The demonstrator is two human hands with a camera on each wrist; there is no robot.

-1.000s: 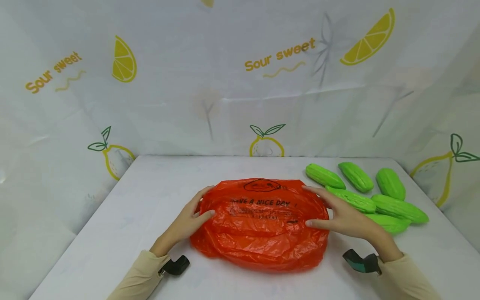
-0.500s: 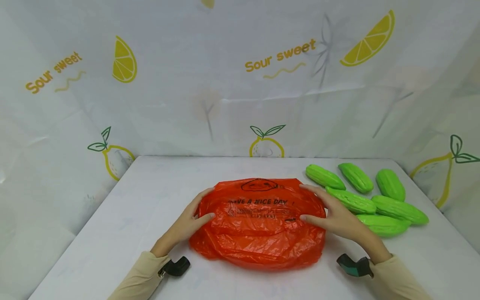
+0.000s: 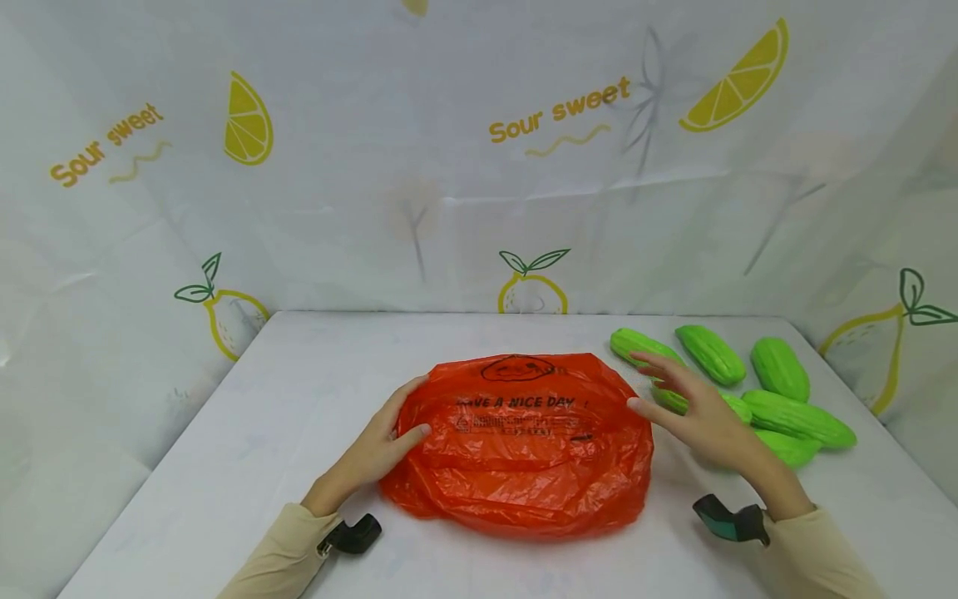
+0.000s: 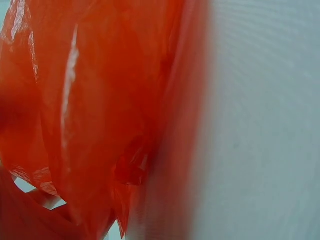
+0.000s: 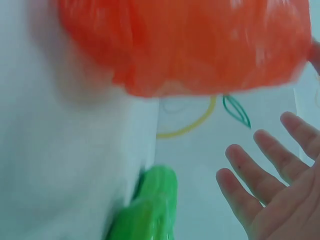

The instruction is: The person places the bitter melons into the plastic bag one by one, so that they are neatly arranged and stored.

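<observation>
An orange plastic bag printed "HAVE A NICE DAY" lies crumpled in the middle of the white table. My left hand rests against the bag's left edge, thumb on top of the plastic. My right hand hovers just right of the bag with fingers spread, touching nothing, above the green bumpy gourds. In the right wrist view the spread fingers show beside the bag and a gourd. The left wrist view is filled by orange plastic.
Several green gourds lie grouped at the table's right, the farthest near the back edge. A lemon-print curtain walls in the back and both sides. Beige sleeves and wrist cameras sit near the table's front edge.
My right hand has lifted off the bag's right side and moved right, over the gourds, with fingers spread. The left hand and bag have stayed put.
</observation>
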